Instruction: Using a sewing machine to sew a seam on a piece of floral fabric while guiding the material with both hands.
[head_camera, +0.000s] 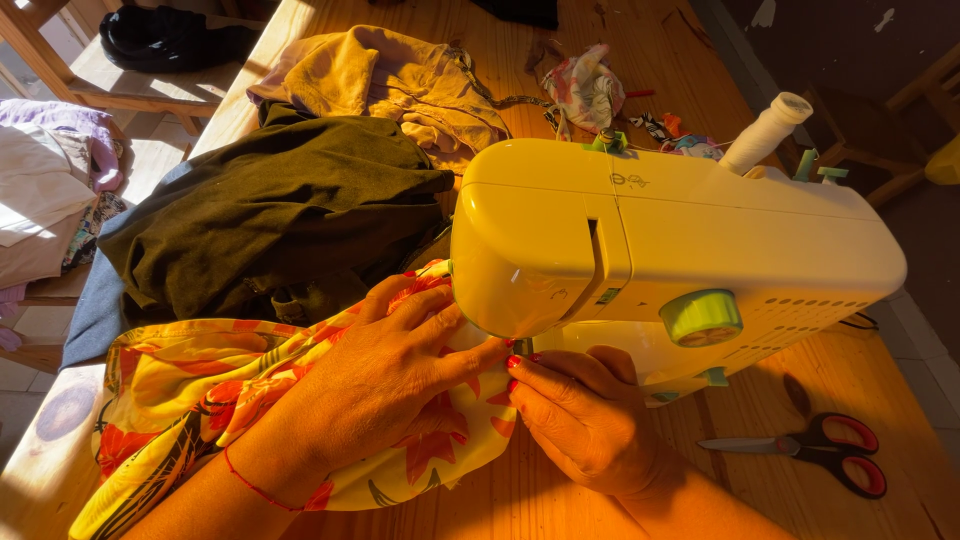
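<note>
Looks like a home sewing corner, honestly. There's a yellow sewing machine (670, 250) on a wooden table (560, 495), piles of clothes (290, 215) and fabric scraps (585, 90) everywhere, red-handled scissors (815, 450), plus a wooden chair (130, 85) on a tiled floor.

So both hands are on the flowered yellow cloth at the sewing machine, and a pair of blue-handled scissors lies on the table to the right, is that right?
Not quite. The scissors have red handles, not blue, as the head view shows. The rest holds: the left hand and right hand are on the flowered yellow cloth at the sewing machine, and the scissors lie on the table to the right.
</note>
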